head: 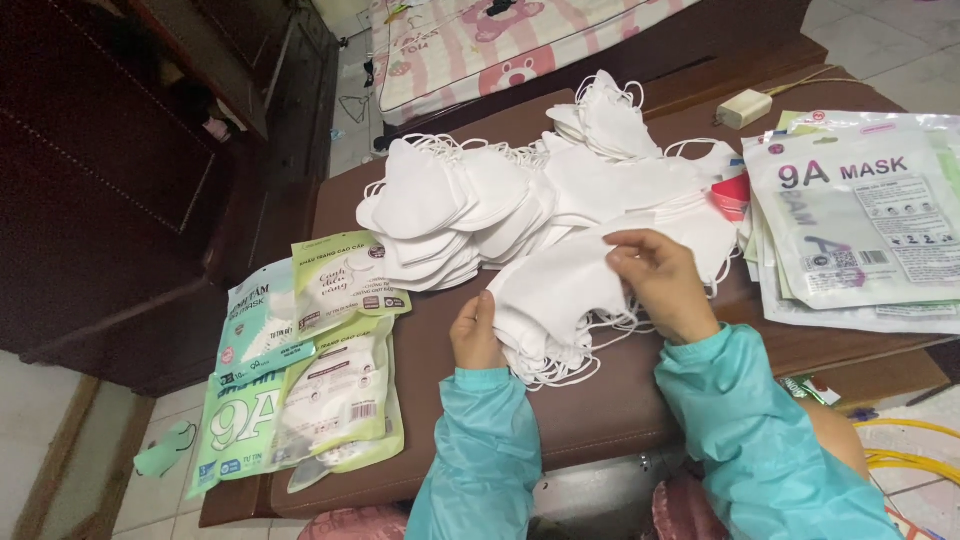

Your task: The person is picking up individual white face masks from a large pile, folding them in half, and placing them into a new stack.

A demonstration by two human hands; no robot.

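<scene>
Gripping a small stack of white face masks point(555, 300) near the front edge of a dark brown padded bench point(600, 400), the person works with both hands in teal sleeves: the left hand point(476, 335) is closed against the stack's left side, fingers curled round its edge, while the right hand point(665, 283) pinches the top mask between thumb and fingertips at the stack's upper right, with white ear loops trailing loose below. Behind the stack, across the middle and toward the far edge of the bench, lies a wide heap of loose white masks point(500, 200), overlapping one another and fanned out. At the bench's left edge, filled mask packets in green and white point(310, 380) lie in an overlapping cluster, some hanging over the edge and the front left corner. At the right edge sits a pile of flat empty pouches point(860, 220), white and clear with blue print, and a small red item point(733, 193) lies just beside them. A beige power adapter point(744, 108) with its cord rests near the far right corner. Beyond the bench is a mattress with a pink patterned sheet point(480, 40); dark wooden furniture point(120, 150) stands to the left. The floor is pale tile, with a green mask point(165, 450) lying on it at lower left and yellow cable point(900, 445) at lower right.
</scene>
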